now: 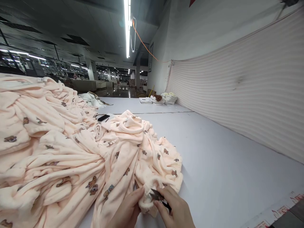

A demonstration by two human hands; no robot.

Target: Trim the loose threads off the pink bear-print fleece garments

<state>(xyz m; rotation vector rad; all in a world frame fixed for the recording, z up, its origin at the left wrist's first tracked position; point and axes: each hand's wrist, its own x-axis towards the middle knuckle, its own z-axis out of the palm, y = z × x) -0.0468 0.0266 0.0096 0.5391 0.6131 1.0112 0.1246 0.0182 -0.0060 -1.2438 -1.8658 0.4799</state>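
While beside snips (156, 195), cuff (146, 204) in left fingers (137, 195)

A garment (127, 145) lies on the table (220, 155), with a heap of fabric (38, 123) to its left. Behind sit a phone (104, 118) and, farther back, stacked sheets (169, 98).

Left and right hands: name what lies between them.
In the head view, bunched pale fabric lies between the left hand and the right hand, along with dark snips that the right holds.
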